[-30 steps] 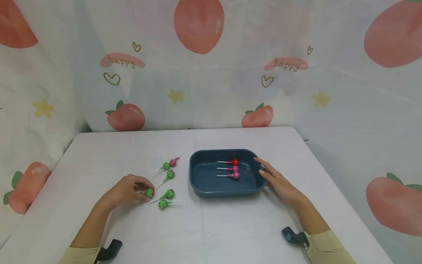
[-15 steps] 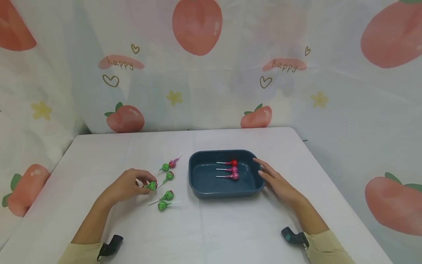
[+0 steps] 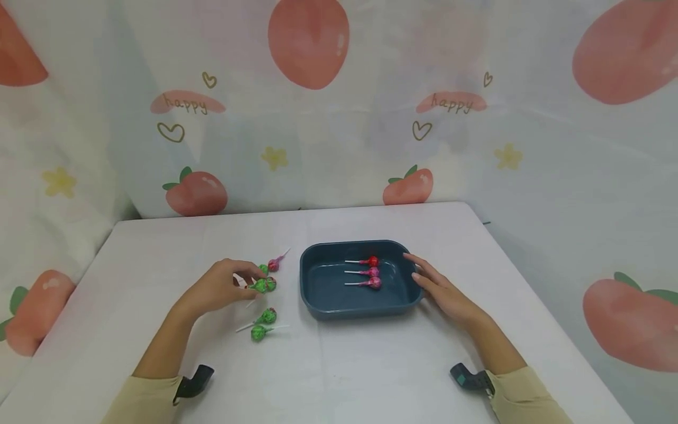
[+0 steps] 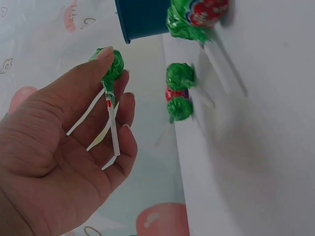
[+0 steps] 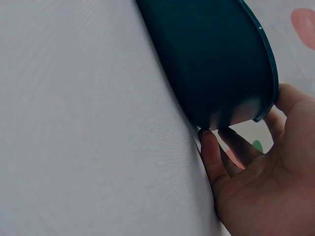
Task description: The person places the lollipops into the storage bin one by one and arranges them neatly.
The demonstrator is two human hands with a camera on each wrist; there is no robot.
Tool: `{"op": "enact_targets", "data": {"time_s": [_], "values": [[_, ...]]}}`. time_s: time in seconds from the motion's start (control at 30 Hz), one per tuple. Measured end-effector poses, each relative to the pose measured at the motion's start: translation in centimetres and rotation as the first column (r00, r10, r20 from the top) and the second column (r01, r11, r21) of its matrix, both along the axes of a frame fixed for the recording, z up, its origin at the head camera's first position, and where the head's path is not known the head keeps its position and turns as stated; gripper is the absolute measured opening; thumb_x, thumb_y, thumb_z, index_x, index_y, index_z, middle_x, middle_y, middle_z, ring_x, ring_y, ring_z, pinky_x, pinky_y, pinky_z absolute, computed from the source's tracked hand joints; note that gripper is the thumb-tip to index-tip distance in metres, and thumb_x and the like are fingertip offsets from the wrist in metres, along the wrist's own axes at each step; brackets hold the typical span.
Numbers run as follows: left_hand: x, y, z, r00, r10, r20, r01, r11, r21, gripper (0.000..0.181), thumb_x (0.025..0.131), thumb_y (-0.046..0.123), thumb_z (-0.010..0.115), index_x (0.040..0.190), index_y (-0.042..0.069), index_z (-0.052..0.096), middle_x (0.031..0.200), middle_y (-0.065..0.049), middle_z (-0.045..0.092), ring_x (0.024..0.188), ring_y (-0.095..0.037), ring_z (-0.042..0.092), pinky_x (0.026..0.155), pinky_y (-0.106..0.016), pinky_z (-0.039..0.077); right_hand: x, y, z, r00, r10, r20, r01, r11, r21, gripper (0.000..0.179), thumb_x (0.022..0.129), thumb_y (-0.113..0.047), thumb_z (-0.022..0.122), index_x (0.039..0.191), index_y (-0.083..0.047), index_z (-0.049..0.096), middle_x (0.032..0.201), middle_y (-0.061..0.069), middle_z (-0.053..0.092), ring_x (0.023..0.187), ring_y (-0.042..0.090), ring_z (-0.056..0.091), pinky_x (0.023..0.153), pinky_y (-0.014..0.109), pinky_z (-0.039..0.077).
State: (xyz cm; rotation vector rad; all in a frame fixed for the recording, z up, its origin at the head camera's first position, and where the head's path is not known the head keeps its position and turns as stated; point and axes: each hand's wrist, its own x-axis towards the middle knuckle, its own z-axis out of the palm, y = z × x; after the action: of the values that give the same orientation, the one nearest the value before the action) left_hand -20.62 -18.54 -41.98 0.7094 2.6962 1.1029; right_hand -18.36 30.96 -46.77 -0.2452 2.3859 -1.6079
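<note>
Your left hand (image 3: 219, 288) pinches a green lollipop (image 4: 117, 65); the blue tray (image 3: 328, 288) lies rightward, its long axis running toward your right hand (image 3: 446, 297), which touches it, fingers spread.

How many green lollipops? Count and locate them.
5: one green lollipop held by the left hand, one beside it, one partly hidden beyond, one nearer the camera, one nearest. More may be hidden.

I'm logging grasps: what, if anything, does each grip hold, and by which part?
The left grip pinches a green lollipop by its wrapped head. The right grip only touches the tray at its right end, with no clear hold.
</note>
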Motion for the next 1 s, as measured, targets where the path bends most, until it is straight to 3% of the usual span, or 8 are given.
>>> {"op": "enact_targets", "data": {"time_s": [0.37, 0.7, 1.0], "values": [[-0.5, 3.2, 1.1, 0.999, -0.035, 0.018, 0.034, 0.996, 0.078, 0.028, 0.084, 0.008, 0.087, 0.109, 0.016, 0.079, 0.091, 0.008, 0.069, 0.09, -0.019, 0.061, 0.08, -0.039, 0.053, 0.0, -0.1, -0.3, 0.999, 0.024, -0.024, -0.024, 1.0, -0.002, 0.054, 0.112, -0.039, 0.044, 0.163, -0.033, 0.03, 0.17, 0.018, 0.011, 0.154, 0.047, 0.008, 0.114, 0.068, 0.022], [-0.7, 5.1, 1.3, 0.999, -0.05, 0.011, 0.049, 0.996, 0.079, 0.028, 0.085, 0.011, 0.087, 0.111, 0.019, 0.079, 0.092, 0.007, 0.068, 0.089, -0.021, 0.059, 0.072, -0.038, 0.051, -0.3, -0.3, -0.5, 1.0, 0.02, -0.016, -0.02, 1.0, -0.004, 0.053, 0.111, -0.042, 0.046, 0.162, -0.036, 0.032, 0.17, 0.016, 0.013, 0.154, 0.045, 0.01, 0.114, 0.067, 0.021], [-1.2, 7.9, 1.5, 0.994, -0.105, -0.013, 0.106, 0.987, 0.117, 0.025, 0.087, 0.015, 0.086, 0.11, 0.018, 0.079, 0.093, 0.011, 0.071, 0.092, -0.016, 0.061, 0.082, -0.04, 0.051, 0.0, 0.0, -0.3, 1.0, -0.004, -0.012, 0.004, 1.0, 0.002, 0.054, 0.111, -0.041, 0.046, 0.162, -0.035, 0.032, 0.17, 0.017, 0.014, 0.153, 0.046, 0.013, 0.113, 0.067, 0.024]]}}
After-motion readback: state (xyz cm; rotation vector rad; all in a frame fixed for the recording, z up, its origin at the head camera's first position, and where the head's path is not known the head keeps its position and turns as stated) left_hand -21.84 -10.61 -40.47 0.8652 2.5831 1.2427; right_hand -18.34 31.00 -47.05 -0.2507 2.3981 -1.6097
